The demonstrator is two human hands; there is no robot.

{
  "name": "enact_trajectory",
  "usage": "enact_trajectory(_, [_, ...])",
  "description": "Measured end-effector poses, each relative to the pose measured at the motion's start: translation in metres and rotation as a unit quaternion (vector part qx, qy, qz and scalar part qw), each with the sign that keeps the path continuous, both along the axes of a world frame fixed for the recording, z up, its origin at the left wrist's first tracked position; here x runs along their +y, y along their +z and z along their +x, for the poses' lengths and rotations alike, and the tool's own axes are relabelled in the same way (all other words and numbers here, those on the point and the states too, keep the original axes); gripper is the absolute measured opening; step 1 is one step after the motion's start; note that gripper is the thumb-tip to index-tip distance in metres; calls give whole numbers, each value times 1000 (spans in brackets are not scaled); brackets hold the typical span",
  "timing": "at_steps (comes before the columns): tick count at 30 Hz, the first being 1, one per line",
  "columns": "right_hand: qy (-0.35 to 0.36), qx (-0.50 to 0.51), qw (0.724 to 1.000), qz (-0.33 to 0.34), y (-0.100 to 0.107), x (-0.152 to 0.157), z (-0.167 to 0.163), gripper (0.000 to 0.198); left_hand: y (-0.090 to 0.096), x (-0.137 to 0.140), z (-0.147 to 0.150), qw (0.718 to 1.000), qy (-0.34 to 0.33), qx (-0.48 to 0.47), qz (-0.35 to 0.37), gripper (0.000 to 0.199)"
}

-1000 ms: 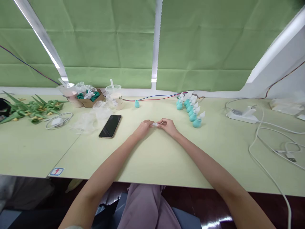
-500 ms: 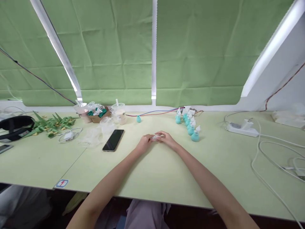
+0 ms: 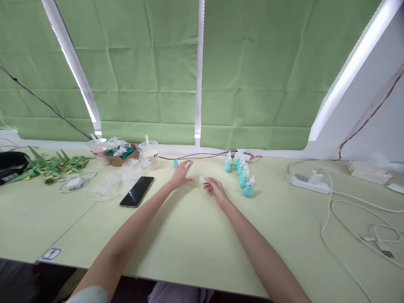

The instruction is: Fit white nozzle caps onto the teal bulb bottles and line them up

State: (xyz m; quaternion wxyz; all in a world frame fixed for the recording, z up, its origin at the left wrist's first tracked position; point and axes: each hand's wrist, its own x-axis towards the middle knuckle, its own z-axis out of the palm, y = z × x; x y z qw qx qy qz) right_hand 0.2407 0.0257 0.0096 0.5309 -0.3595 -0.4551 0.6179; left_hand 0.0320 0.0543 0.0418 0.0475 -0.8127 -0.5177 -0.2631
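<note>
Piece (image 3: pixel 202 180), small and whitish, at the middle of the table (image 3: pixel 195 240): now pinched by the fingers of the right hand (image 3: pixel 215 188) alone, the left hand (image 3: pixel 181 174) having let go and moved toward the far side, fingers spread, nothing seen in its grasp. Teal bottle (image 3: pixel 175 163), single, no white tip visible: standing just beyond the left hand, contact not tellable, the change suggesting that work on the piece alone has paused for this bottle. White-tipped bottles (image 3: pixel 248 191), grouped far right of the hands, untouched.
</note>
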Motion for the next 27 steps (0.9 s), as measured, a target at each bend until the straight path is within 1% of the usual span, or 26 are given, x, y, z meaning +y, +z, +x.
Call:
enact_trajectory(1, [0, 4, 1000, -4, 0, 1, 0, 43, -3, 14, -11, 995, 77, -63, 3, 77])
enact_trajectory(2, [5, 4, 1000, -5, 0, 1, 0, 42, -6, 27, -23, 977, 166, -130, 1, 75])
enact_trajectory(3, [12, 0, 1000, -3, 0, 1, 0, 41, -9, 40, -33, 951, 246, -187, -13, 76])
enact_trajectory(4, [19, -5, 1000, 1, 0, 2, -1, 41, -12, 51, -42, 921, 310, -233, -40, 77])
enact_trajectory(5, [26, -10, 1000, 6, 0, 2, -1, 40, -14, 61, -49, 902, 338, -261, -71, 78])
enact_trajectory(6, [32, -15, 999, 11, -1, 2, -1, 39, -16, 70, -53, 898, 340, -267, -84, 74])
enact_trajectory(8, [40, -23, 999, 19, -2, 4, -2, 40, -17, 80, -55, 901, 323, -270, -104, 56])
enact_trajectory(10, [45, -29, 998, 26, -3, 5, -2, 41, -17, 83, -50, 909, 298, -270, -106, 37])
enact_trajectory(11, [45, -30, 998, 29, -4, 6, -2, 42, -17, 82, -47, 913, 286, -272, -102, 32])
enact_trajectory(13, [43, -32, 998, 32, -5, 7, -2, 44, -17, 76, -39, 920, 265, -276, -87, 28])
enact_trajectory(15, [40, -35, 998, 31, -5, 8, -2, 45, -16, 64, -32, 932, 222, -275, -75, 28])
enact_trajectory(16, [39, -38, 998, 30, -5, 7, -2, 45, -15, 56, -29, 940, 190, -274, -74, 29])
enact_trajectory(17, [37, -42, 998, 32, -4, 7, -1, 45, -13, 46, -25, 950, 140, -269, -78, 29])
enact_trajectory(19, [36, -54, 997, 41, -3, 5, -1, 46, -6, 21, -18, 958, 49, -263, -101, 31])
enact_trajectory(21, [38, -71, 995, 57, -1, 2, -1, 45, 2, -7, -10, 966, -22, -231, -118, 31])
enact_trajectory(22, [39, -79, 994, 64, 0, 0, -1, 45, 6, -21, -6, 970, -47, -204, -126, 31])
enact_trajectory(24, [37, -97, 991, 80, 1, -3, -1, 44, 11, -47, 3, 977, -65, -144, -142, 30])
enact_trajectory(26, [35, -118, 987, 102, 1, -7, -2, 41, 10, -67, 10, 983, -52, -106, -141, 30])
enact_trajectory(27, [36, -130, 984, 113, 1, -9, -2, 40, 7, -74, 12, 984, -40, -104, -142, 30])
